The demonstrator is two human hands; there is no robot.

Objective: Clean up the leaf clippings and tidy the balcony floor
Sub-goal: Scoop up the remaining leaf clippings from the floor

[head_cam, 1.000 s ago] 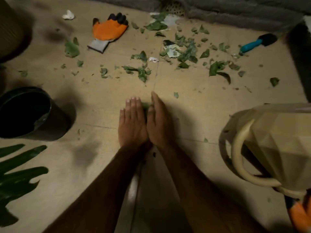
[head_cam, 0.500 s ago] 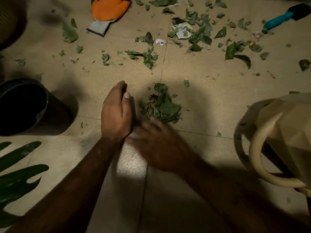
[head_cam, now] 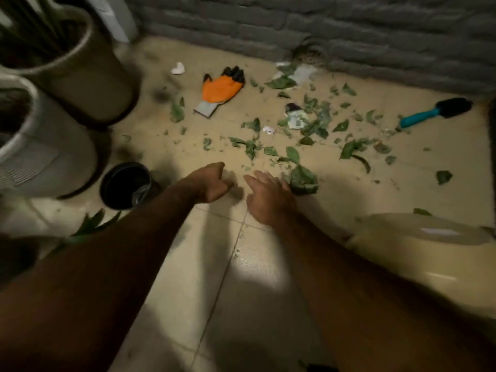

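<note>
step: we are heaping clippings (head_cam: 316, 122), most scattered on the far floor (head_cam: 418, 167) | pile (head_cam: 303, 181) just right of right hand (head_cam: 268, 196), grip spread | left hand (head_cam: 212, 185) grip curled, nothing seen inside | next, we judge: scoop pile, carry left to pot (head_cam: 104, 186)

Leaf clippings (head_cam: 311, 124) litter the floor (head_cam: 188, 264) across the frame's upper middle, a glove (head_cam: 221, 88) at their left edge, a brush (head_cam: 434, 111) at far right; two planters (head_cam: 80, 71) stand upper left, a small pot (head_cam: 126, 185) below them.
</note>
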